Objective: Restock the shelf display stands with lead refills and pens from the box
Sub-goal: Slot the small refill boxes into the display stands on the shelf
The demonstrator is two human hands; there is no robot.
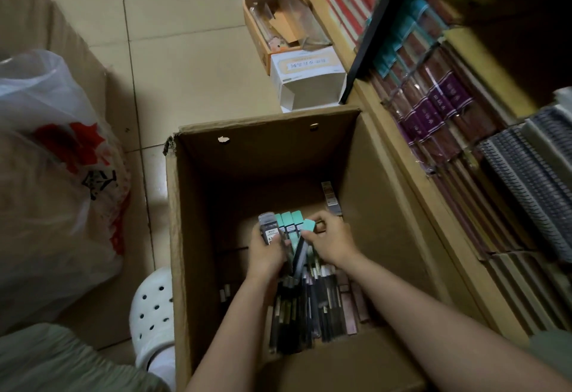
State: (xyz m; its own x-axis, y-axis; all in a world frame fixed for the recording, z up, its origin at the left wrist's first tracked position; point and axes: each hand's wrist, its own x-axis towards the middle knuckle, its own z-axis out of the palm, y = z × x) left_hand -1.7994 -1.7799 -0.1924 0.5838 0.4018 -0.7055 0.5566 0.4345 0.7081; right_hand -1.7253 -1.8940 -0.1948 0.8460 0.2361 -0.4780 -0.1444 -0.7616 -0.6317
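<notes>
A tall open cardboard box stands on the floor below me, with many dark pens lying on its bottom. Both my hands are deep inside it. My left hand grips a bunch of lead refill cases, some teal-capped and one clear grey. My right hand pinches one more teal-capped refill case, held against the bunch. A small labelled packet leans against the box's right inner wall.
Wooden shelves with packed notebooks and spiral pads run along the right. Beyond the box sit a white carton and an orange-sided box of clear packaging. A plastic bag lies left. My white clog touches the box.
</notes>
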